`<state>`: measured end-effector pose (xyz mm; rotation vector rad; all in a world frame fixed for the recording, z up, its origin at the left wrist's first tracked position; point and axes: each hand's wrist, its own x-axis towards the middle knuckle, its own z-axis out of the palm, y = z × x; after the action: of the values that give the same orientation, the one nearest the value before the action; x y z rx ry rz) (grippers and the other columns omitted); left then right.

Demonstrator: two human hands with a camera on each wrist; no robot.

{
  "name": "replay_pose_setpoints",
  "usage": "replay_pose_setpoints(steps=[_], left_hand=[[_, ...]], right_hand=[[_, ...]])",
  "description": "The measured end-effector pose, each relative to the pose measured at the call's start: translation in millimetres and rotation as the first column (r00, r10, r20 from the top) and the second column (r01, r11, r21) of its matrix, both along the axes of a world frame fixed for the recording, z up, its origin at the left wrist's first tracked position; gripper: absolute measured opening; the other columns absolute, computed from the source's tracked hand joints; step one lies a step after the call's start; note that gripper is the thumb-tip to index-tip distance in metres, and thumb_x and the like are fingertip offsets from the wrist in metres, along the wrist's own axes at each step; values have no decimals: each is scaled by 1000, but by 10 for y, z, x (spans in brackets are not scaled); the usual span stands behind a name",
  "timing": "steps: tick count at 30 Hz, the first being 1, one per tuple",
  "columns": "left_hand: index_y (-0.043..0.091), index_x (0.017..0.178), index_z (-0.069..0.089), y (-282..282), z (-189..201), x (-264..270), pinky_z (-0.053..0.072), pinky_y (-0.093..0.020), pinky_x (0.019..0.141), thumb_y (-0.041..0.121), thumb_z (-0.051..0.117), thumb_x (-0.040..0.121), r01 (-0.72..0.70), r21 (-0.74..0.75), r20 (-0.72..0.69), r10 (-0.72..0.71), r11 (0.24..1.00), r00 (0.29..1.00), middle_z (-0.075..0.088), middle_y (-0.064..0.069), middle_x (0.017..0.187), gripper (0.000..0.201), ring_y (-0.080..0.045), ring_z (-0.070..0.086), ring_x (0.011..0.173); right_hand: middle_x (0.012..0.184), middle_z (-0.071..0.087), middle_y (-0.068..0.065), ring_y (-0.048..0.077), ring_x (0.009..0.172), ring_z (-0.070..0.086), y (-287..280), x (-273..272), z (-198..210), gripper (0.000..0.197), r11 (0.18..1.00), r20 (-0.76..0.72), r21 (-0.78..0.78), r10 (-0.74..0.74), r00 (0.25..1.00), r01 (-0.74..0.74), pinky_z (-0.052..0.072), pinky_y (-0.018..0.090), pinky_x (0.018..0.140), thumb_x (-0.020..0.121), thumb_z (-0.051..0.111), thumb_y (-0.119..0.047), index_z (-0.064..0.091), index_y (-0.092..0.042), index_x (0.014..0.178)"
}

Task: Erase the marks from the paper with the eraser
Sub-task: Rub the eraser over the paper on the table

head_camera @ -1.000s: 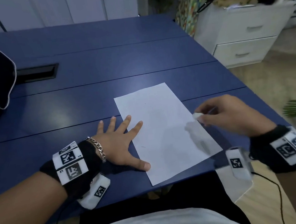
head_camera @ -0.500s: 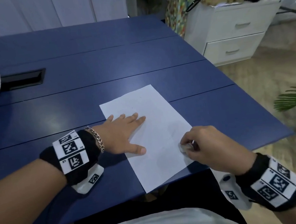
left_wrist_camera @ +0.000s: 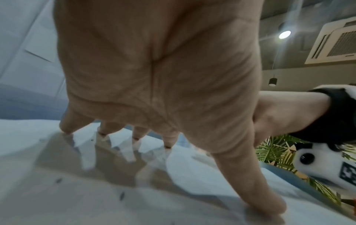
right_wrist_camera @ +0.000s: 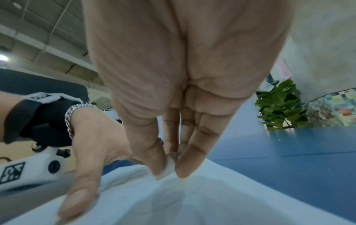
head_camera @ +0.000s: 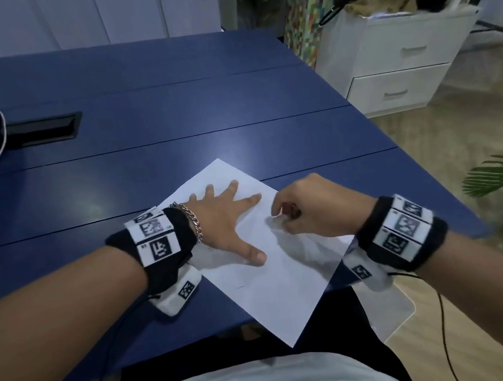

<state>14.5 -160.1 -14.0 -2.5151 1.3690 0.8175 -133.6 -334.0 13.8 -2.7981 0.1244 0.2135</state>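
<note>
No writing reads clearly on our wrist bands. One paper (head_camera: 273,267) lies askew on the blue table (head_camera: 170,121), one corner past the near edge. Our left hand (head_camera: 222,223) presses it flat, fingers spread. Our right hand (right_wrist_camera: 173,137) pinches one white eraser (right_wrist_camera: 166,169) against the sheet. A white drawer cabinet (head_camera: 397,68) stands nearby.

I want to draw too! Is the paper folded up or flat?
Flat. The paper lies spread on the blue table, one corner past its edge, with the left hand pressing it down.
</note>
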Motion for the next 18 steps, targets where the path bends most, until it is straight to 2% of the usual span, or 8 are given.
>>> replay_pose_setpoints(steps=[4, 6, 8, 11, 13, 15, 17, 18], left_hand=[[61, 155, -27, 16, -125, -17, -3, -75, 123, 104, 66, 52, 4, 31, 48, -6, 1000, 999, -36, 4, 172, 145, -47, -25, 159], [63, 154, -28, 25, -144, -12, -5, -75, 123, 105, 64, 50, -3, 29, 46, 1, 1000, 999, -36, 5, 172, 145, -47, -26, 159], [63, 153, -28, 24, -148, -5, -6, -75, 123, 105, 65, 49, -9, 28, 43, 8, 1000, 999, -36, 6, 172, 145, -46, -26, 159], [64, 153, -28, 17, -149, -10, -6, -76, 123, 105, 65, 50, -11, 33, 41, 10, 999, 999, -38, 6, 171, 145, -46, -27, 158], [64, 153, -29, 14, -157, -9, -5, -76, 123, 105, 64, 50, -9, 35, 45, 7, 999, 999, -38, 6, 171, 145, -47, -27, 158], [63, 153, -29, 19, -152, -9, -5, -75, 123, 106, 63, 49, -9, 33, 47, 7, 999, 999, -37, 6, 171, 145, -46, -26, 159], [63, 153, -29, 19, -146, -10, -5, -75, 123, 107, 63, 49, -9, 34, 45, 7, 999, 999, -37, 6, 172, 145, -46, -26, 159], [63, 153, -29, 17, -150, -11, -5, -75, 123, 107, 63, 48, -9, 36, 45, 7, 999, 999, -37, 6, 171, 146, -46, -26, 159]], right_hand=[[86, 75, -5, 16, 80, 68, 21, 227, -74, 15, 999, 22, -40, -3, 1000, 4, 60, 39, 76, 90, 67, -20, 78, -20, 100], [86, 73, -2, 20, 81, 68, 9, 281, -83, 15, 998, 36, -55, -18, 999, 20, 60, 40, 73, 88, 66, -19, 78, -18, 96], [83, 73, -4, 17, 77, 67, 23, 278, -81, 14, 999, 10, -51, 19, 1000, -18, 59, 36, 71, 86, 69, -19, 79, -19, 95], [84, 75, -10, 2, 69, 62, 106, 212, -72, 15, 988, -70, -19, 153, 986, -155, 53, 21, 68, 85, 73, -23, 80, -25, 98], [85, 75, -11, 1, 69, 62, 86, 242, -68, 16, 983, -76, -29, 179, 981, -182, 49, 15, 65, 85, 73, -24, 81, -26, 99], [86, 75, -9, 6, 73, 65, 4, 328, -47, 18, 991, -57, -48, 118, 991, -121, 54, 21, 67, 84, 73, -22, 82, -24, 99], [87, 73, -7, 15, 78, 67, -43, 377, -23, 18, 995, -24, -75, 57, 998, -59, 60, 37, 74, 84, 72, -21, 81, -21, 99], [85, 73, -6, 16, 78, 67, -32, 369, -23, 17, 995, -9, -79, 57, 998, -57, 61, 39, 74, 83, 72, -21, 81, -21, 98]])
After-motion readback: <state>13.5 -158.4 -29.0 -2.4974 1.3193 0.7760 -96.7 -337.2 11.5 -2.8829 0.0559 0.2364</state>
